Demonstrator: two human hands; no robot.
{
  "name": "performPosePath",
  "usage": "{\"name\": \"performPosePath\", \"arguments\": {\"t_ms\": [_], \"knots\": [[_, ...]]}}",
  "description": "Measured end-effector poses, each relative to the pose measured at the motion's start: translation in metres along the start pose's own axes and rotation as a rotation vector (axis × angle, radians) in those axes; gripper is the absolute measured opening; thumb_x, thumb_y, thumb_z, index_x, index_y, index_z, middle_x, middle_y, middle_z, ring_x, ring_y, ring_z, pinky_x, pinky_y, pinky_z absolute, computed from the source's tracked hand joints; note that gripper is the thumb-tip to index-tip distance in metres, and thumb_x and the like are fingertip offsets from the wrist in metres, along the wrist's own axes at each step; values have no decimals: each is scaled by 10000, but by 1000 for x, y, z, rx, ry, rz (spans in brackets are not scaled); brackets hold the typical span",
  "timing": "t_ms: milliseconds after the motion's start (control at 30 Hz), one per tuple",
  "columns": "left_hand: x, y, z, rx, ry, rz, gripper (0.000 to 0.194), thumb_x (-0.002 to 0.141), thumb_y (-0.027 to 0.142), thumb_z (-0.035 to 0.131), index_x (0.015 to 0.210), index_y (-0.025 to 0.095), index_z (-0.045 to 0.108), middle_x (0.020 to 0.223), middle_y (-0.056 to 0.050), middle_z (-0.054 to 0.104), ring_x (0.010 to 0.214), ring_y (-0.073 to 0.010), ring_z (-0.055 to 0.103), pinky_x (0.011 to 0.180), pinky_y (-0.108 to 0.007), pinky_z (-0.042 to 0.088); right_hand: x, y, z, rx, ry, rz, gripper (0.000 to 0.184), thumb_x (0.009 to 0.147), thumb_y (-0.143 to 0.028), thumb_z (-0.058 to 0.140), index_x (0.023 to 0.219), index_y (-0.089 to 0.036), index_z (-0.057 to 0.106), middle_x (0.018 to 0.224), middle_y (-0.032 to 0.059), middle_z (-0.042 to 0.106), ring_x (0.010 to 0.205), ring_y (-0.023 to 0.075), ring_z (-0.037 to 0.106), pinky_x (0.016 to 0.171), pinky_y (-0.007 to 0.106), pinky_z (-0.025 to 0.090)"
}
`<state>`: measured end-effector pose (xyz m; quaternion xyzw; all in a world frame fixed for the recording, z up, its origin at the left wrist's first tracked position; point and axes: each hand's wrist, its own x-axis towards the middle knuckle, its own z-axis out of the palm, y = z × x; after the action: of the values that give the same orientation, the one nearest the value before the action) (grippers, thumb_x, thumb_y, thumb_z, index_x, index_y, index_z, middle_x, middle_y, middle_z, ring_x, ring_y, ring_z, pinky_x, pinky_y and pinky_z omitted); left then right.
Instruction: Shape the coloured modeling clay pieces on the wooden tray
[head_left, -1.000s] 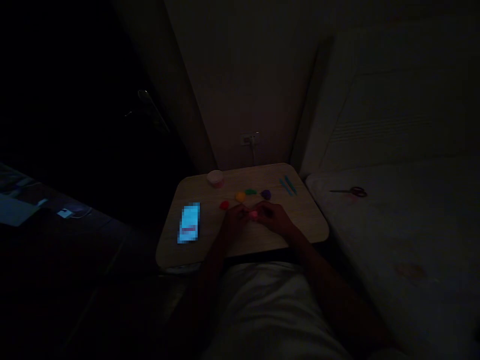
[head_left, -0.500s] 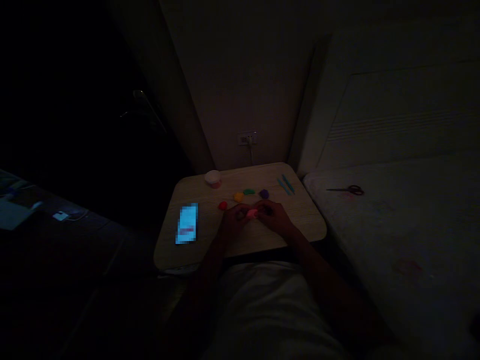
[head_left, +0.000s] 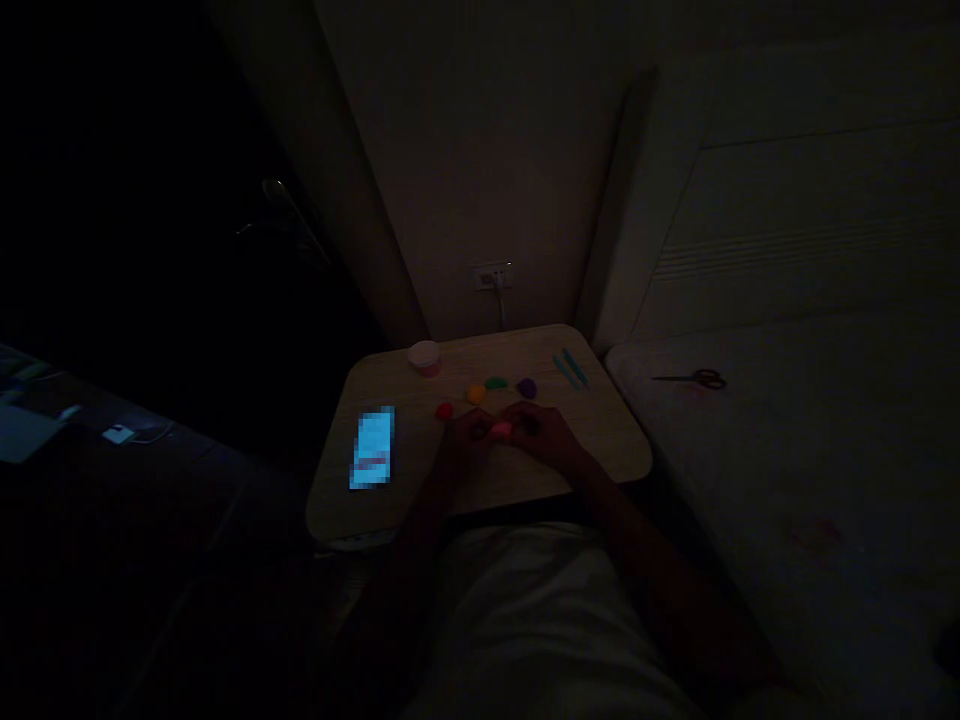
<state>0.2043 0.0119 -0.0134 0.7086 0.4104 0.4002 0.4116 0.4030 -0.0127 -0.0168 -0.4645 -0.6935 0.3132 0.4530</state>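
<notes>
In dim light, a pink lump of modelling clay [head_left: 501, 430] is pinched between my two hands over a small wooden table [head_left: 420, 500]. My left hand [head_left: 466, 436] grips its left side with closed fingers. On the other side, my right hand [head_left: 541, 430] presses it with bent fingers. Just beyond them lie a red clay lump [head_left: 445, 411], a yellow lump [head_left: 476, 394], a green piece [head_left: 496, 384] and a purple lump [head_left: 527, 388]. Shadow hides some fingertips.
Two blue modelling tools [head_left: 571, 369] lie at the table's far right. A round tub [head_left: 425, 358] stands at the far left, and a lit phone [head_left: 373, 448] lies nearer. Scissors [head_left: 699, 379] rest on the mattress [head_left: 750, 450]. A wall socket [head_left: 492, 277] holds a plug.
My hands and the pink clay have shifted very slightly to the left, and the fingers have changed their pinch a little. The other things stay in place.
</notes>
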Motion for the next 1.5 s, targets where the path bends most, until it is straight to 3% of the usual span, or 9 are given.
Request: {"name": "performPosePath", "arguments": {"t_ms": [133, 300, 467, 667, 967, 1133, 1333, 1500], "knots": [[0, 2, 0, -13, -11, 11, 270, 819, 447, 774, 848, 186, 713, 837, -30, 751, 788, -183, 689, 736, -296, 554, 0, 1, 0, -7, -25, -29, 300, 806, -390, 798, 1041, -215, 732, 968, 39, 777, 827, 188, 702, 724, 266, 519], [1, -1, -1, 22, -11, 40, 276, 806, 445, 787, 848, 180, 723, 824, -24, 742, 762, -167, 671, 710, -274, 530, 0, 2, 2, -12, -33, -2, 265, 839, -403, 764, 1001, -195, 738, 795, 15, 738, 662, 141, 628, 599, 227, 453], [0, -4, 0, 12, 25, -10, 307, 758, 452, 827, 767, 167, 712, 722, -14, 719, 666, -151, 635, 608, -249, 479, 0, 4, 2, 23, -39, 8, 220, 806, -331, 775, 970, -186, 755, 737, 3, 705, 623, 129, 582, 560, 220, 412], [0, -5, 0, 14, 7, -14, 311, 759, 454, 822, 694, 166, 722, 681, -26, 721, 641, -158, 639, 602, -259, 487, -1, 7, 1, 54, -58, 39, 192, 801, -346, 774, 884, -173, 779, 694, 13, 696, 613, 134, 571, 551, 228, 399], [1, -5, 0, -53, -9, 33, 312, 780, 386, 805, 994, 174, 723, 987, -71, 776, 893, -207, 728, 780, -301, 581, 1, 12, 1, 158, 55, 63, 269, 806, -389, 761, 967, -174, 742, 812, 31, 725, 694, 160, 630, 617, 251, 473], [1, -7, -1, -44, -41, 12, 280, 788, 374, 796, 974, 177, 721, 927, -56, 776, 835, -195, 725, 733, -288, 571, 1, 12, 2, 219, 40, 40, 355, 793, -373, 781, 1092, -190, 724, 903, 49, 759, 772, 188, 681, 674, 276, 517], [-2, 3, -1, -6, -75, -2, 283, 777, 422, 802, 902, 177, 735, 878, -49, 772, 794, -192, 712, 696, -285, 557, 1, 13, 1, 138, 23, 72, 205, 774, -343, 787, 892, -176, 781, 807, 47, 767, 710, 181, 670, 634, 265, 496], [-2, 5, -2, 35, -106, 12, 272, 764, 405, 812, 879, 172, 732, 839, -40, 755, 759, -182, 687, 678, -275, 533, 1, 19, -1, 123, 3, 91, 181, 778, -345, 775, 817, -169, 788, 723, 43, 757, 632, 170, 646, 586, 255, 465]]}}
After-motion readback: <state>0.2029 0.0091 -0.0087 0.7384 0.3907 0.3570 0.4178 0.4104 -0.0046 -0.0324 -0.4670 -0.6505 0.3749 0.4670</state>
